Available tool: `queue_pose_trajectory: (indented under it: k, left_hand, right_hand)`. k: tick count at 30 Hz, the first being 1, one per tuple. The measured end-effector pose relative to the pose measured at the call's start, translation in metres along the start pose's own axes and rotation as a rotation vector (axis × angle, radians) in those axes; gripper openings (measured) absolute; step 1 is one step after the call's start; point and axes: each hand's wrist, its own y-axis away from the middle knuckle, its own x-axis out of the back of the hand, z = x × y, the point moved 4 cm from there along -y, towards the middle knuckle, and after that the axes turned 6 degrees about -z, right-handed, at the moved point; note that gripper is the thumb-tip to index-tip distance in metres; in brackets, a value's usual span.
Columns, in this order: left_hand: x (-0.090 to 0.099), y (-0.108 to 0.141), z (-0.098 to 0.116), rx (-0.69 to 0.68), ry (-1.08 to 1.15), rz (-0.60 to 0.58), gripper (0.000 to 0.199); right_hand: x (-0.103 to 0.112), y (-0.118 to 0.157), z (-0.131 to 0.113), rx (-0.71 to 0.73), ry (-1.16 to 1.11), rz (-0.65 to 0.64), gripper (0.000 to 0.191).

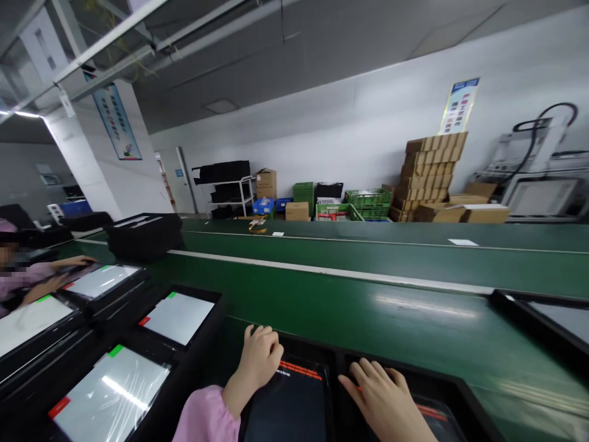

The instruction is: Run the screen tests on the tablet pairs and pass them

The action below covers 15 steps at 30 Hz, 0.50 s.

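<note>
My left hand [258, 363] is at the upper left corner of a tablet [289, 405] with a dark screen and red and white text. Its fingers are curled, and what they hold, if anything, is hidden. My right hand [384, 399] lies over a second tablet [437, 412], whose dark screen also carries red text. The fingers of that hand are stretched, with the thumb apart. Both tablets sit in separate compartments of a black tray [340, 362].
Left of me, black trays hold tablets with lit white screens [110, 393] marked red and green. A co-worker's hands [50, 285] are beside them. A green conveyor belt [322, 301] runs across, with another black tray [543, 319] on the right and stacked trays [145, 236] at left.
</note>
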Motion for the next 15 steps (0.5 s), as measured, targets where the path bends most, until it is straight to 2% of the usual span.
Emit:
queue_pose_trajectory:
  k: [2, 4, 7, 11, 13, 15]
  left_hand:
    - [0.008, 0.004, 0.003, -0.005, 0.013, 0.024, 0.031]
    - [0.02, 0.019, 0.005, -0.005, 0.026, 0.044, 0.026]
    - [0.037, 0.063, 0.003, -0.027, 0.057, 0.011, 0.025]
    - [0.052, 0.147, -0.008, -0.089, 0.048, -0.045, 0.026]
    - [0.057, 0.186, -0.018, -0.116, 0.009, -0.044, 0.026]
    - [0.058, 0.218, -0.026, -0.18, -0.013, -0.052, 0.031]
  right_hand:
    - [0.007, -0.006, 0.007, 0.002, -0.023, 0.007, 0.05]
    - [0.024, -0.008, 0.014, -0.021, -0.085, -0.012, 0.05]
    - [0.065, 0.003, 0.016, -0.045, -0.29, -0.124, 0.042]
    - [0.118, 0.049, -0.002, 0.052, -0.519, -0.284, 0.028]
    - [0.132, 0.08, -0.014, 0.113, -0.546, -0.313, 0.025]
    - [0.137, 0.11, -0.024, 0.14, -0.55, -0.332, 0.026]
